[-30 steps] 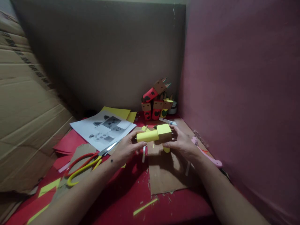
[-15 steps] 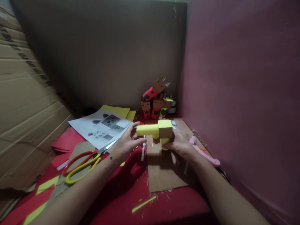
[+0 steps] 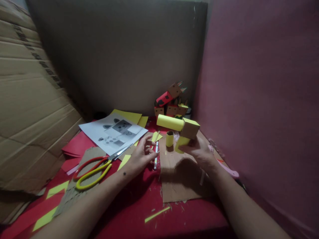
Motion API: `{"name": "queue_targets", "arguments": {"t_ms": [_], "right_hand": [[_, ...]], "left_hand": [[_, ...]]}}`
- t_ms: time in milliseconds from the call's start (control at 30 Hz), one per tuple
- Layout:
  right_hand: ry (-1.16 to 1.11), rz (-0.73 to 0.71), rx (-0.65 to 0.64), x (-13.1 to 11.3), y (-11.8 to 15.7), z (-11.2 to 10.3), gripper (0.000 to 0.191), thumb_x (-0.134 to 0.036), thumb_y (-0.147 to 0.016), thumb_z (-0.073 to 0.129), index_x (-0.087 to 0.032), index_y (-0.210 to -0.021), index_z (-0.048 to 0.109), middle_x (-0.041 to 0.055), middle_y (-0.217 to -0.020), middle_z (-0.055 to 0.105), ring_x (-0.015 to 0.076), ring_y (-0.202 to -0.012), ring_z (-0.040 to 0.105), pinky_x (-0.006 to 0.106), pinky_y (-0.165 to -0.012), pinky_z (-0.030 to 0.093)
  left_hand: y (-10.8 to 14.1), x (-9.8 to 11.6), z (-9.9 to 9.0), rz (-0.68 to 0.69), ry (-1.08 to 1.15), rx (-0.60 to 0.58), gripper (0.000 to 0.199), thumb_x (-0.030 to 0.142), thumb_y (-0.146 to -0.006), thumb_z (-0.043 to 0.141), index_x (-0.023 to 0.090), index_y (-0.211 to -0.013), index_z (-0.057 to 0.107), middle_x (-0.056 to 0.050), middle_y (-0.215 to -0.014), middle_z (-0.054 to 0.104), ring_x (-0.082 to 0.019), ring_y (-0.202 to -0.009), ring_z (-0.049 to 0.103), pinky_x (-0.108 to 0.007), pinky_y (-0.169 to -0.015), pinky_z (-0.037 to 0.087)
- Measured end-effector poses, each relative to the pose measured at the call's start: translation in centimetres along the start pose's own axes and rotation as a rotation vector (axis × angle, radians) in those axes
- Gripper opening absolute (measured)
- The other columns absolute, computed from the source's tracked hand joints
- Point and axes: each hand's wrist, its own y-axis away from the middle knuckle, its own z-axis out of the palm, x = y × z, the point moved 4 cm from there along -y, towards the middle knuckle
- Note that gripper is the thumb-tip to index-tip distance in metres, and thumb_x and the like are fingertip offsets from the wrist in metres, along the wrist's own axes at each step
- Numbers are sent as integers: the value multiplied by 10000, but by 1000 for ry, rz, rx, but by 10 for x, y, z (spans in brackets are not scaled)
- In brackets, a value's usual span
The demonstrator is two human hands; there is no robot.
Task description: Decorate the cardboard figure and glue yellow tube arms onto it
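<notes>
My right hand (image 3: 198, 149) grips the lower yellow tube of a yellow paper figure (image 3: 170, 122), which has a long tube lying sideways and a box-shaped head with a brown face. The figure is lifted above a brown cardboard sheet (image 3: 179, 186). A short yellow tube (image 3: 169, 139) stands upright on that sheet, its open end up. To the left, my left hand (image 3: 146, 152) has its fingers apart and holds nothing, close beside a white pen (image 3: 156, 156).
Red-and-yellow scissors (image 3: 94, 171) and a printed sheet (image 3: 113, 132) lie on the left. Several finished figures (image 3: 171, 99) are stacked at the back. A pink tool (image 3: 230, 171) lies right, by the pink wall. Paper scraps are scattered on the red cloth (image 3: 134, 205).
The yellow figure has been raised and moved right in my right hand, uncovering the short tube standing on the cardboard. My left hand has come away from the long tube. The view has shifted slightly.
</notes>
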Motion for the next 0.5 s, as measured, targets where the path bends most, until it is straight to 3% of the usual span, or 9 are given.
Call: {"name": "queue_targets", "arguments": {"t_ms": [233,367,500], "right_hand": [[46,-33,-18,-5,1,1,411,-165,-569,833,-231,-908,610,27,-914,721,238,-879,683,366,-776,560],[62,-16,-49,-6,2,4,472,-167,-568,834,-237,-980,614,42,-1027,723,252,-946,687,391,-848,558],[68,-7,-44,0,1,4,485,-177,-580,830,-249,-1005,606,35,-1054,714,237,-931,682,376,-826,558]], "left_hand": [[2,-16,2,126,-214,-44,600,224,-801,646,195,-1346,396,-73,-1112,537,-125,-708,586,-318,-638,541],[4,-17,2,160,-312,-85,589,201,-829,619,211,-1371,389,-80,-1120,572,-161,-772,614,-367,-729,545],[4,-15,3,187,-362,-109,577,201,-851,579,230,-1385,361,-92,-1154,569,-172,-799,633,-358,-726,544]]}}
